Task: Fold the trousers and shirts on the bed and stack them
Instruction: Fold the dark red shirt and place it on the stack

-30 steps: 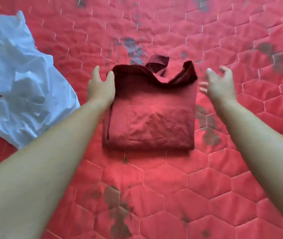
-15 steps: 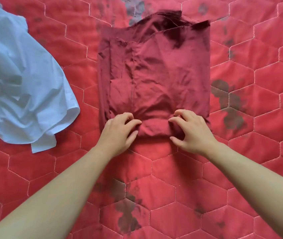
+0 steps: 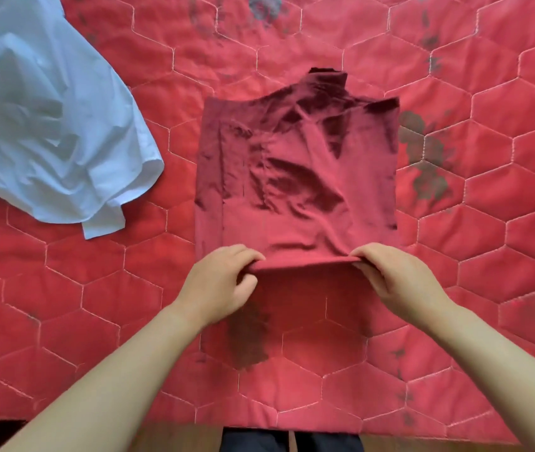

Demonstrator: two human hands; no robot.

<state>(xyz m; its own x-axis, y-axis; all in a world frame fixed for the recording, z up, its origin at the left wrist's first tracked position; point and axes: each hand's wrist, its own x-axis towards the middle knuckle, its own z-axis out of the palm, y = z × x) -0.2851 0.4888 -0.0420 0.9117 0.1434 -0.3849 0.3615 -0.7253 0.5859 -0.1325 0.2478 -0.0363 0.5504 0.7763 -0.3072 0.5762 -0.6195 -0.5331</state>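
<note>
A dark red shirt (image 3: 295, 171) lies folded into a narrow upright rectangle in the middle of the bed, its collar at the far end. My left hand (image 3: 220, 285) pinches the near hem at its left side. At the hem's right side my right hand (image 3: 396, 278) pinches it too. Between the two hands the hem is lifted slightly off the quilt. A crumpled light blue shirt (image 3: 40, 119) lies unfolded at the far left, apart from the red one.
The bed carries a red quilt (image 3: 488, 256) stitched in hexagons with dark flower prints. Its near edge (image 3: 259, 429) runs along the bottom, with a wooden floor and my dark trouser legs below it.
Both hands came back from the shirt's far corners to its near hem, closed on it and lifted it a little. The view has shifted down toward the bed's near edge.
</note>
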